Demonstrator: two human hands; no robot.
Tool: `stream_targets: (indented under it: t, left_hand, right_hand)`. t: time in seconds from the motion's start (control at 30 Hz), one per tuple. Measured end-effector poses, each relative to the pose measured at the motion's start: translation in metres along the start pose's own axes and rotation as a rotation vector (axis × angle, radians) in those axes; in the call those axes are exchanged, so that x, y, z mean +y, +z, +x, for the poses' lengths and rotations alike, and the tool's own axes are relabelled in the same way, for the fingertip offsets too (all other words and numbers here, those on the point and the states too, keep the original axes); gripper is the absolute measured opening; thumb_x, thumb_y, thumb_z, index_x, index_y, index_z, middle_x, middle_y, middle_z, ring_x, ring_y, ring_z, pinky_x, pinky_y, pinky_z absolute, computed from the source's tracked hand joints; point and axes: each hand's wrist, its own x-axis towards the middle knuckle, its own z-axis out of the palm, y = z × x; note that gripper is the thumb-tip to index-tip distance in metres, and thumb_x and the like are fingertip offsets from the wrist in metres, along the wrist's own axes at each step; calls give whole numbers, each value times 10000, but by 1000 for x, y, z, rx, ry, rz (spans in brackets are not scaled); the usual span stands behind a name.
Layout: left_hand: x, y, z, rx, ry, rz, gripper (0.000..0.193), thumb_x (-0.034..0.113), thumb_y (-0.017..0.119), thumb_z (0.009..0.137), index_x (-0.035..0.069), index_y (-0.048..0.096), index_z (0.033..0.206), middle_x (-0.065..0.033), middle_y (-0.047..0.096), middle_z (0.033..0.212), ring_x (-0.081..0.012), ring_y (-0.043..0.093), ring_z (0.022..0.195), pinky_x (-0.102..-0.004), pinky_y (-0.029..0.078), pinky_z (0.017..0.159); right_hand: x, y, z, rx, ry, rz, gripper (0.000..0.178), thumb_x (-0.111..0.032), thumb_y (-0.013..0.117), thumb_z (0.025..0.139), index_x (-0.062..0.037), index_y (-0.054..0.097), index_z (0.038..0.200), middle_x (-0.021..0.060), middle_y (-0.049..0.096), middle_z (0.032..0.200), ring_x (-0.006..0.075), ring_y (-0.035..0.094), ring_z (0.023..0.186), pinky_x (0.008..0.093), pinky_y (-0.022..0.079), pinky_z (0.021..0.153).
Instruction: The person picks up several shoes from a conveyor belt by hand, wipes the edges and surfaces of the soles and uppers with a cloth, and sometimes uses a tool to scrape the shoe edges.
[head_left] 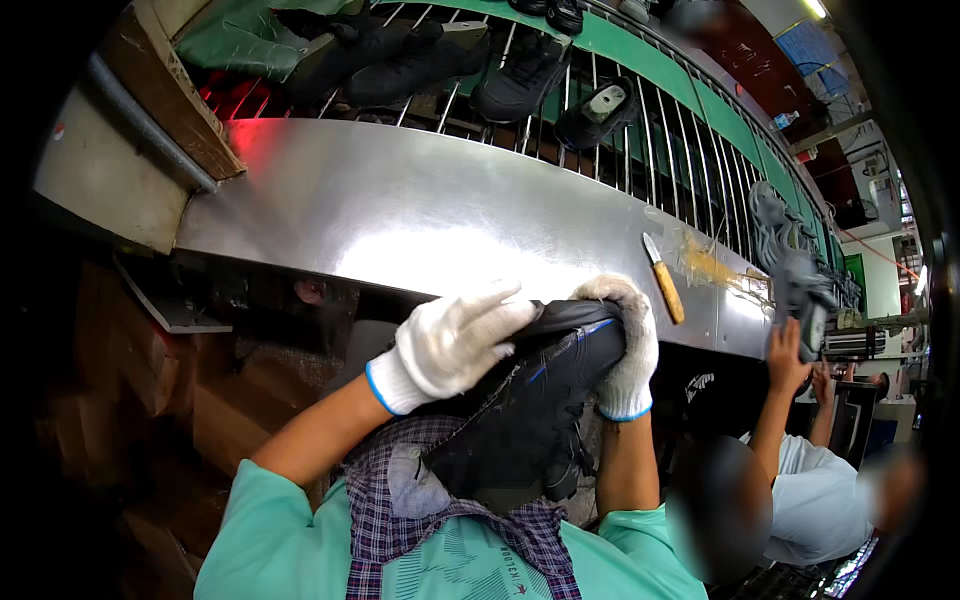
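Observation:
A black shoe (530,405), with blue marks near its upper edge and laces low on its right side, stands tilted in front of my chest. My right hand (634,345), in a white knitted glove, wraps around its far right end. My left hand (452,338), gloved alike, lies along its far left edge with fingers stretched out. Some of its fingertips seem to touch the black rim. Part of the shoe's lower end blends into the dark apron area, so its full outline is hard to make out.
Beyond my hands runs a metal ledge (400,200), with a wooden-handled knife (662,280) on it. Black shoes (520,80) rest on a rack of metal rods behind. At right, a co-worker's hand (787,355) is at grey shoe parts (797,285). Brown boxes (240,420) stand lower left.

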Motion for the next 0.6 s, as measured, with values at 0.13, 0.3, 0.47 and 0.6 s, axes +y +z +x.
stream_targets:
  t: [0.13, 0.3, 0.47, 0.6]
  left_hand:
    - [14, -3, 37, -2, 104, 18, 493, 120, 803, 878, 45, 657, 1343, -206, 710, 1226, -375, 754, 1017, -406, 643, 800]
    - [3, -1, 55, -140, -219, -269, 384, 214, 664, 1021, 3, 642, 1341, -231, 725, 1145, -380, 742, 1020, -444, 612, 894]
    - [-11, 15, 55, -284, -597, -675, 410, 311, 500, 1133, -46, 667, 1246, -154, 725, 1078, -195, 672, 1023, -360, 540, 941]
    - [3, 4, 59, -232, -641, -543, 368, 281, 571, 1104, -42, 667, 1251, -159, 732, 1087, -251, 712, 1037, -379, 560, 949]
  right_hand:
    - [-19, 7, 4, -36, -61, -248, 890, -739, 511, 1011, 23, 518, 1470, 163, 586, 1368, 253, 611, 1197, 412, 481, 1081]
    - [-35, 4, -1, -146, -60, -442, 1051, -684, 778, 839, 6, 439, 1554, 165, 513, 1478, 275, 578, 1272, 434, 476, 1120]
    - [-39, 6, -4, -175, -102, -632, 1139, -495, 972, 723, 1, 411, 1581, 192, 504, 1511, 318, 556, 1352, 465, 488, 1136]
    - [-32, 2, 0, -163, -64, -458, 1216, -480, 991, 693, 10, 366, 1614, 210, 446, 1571, 323, 531, 1385, 454, 469, 1157]
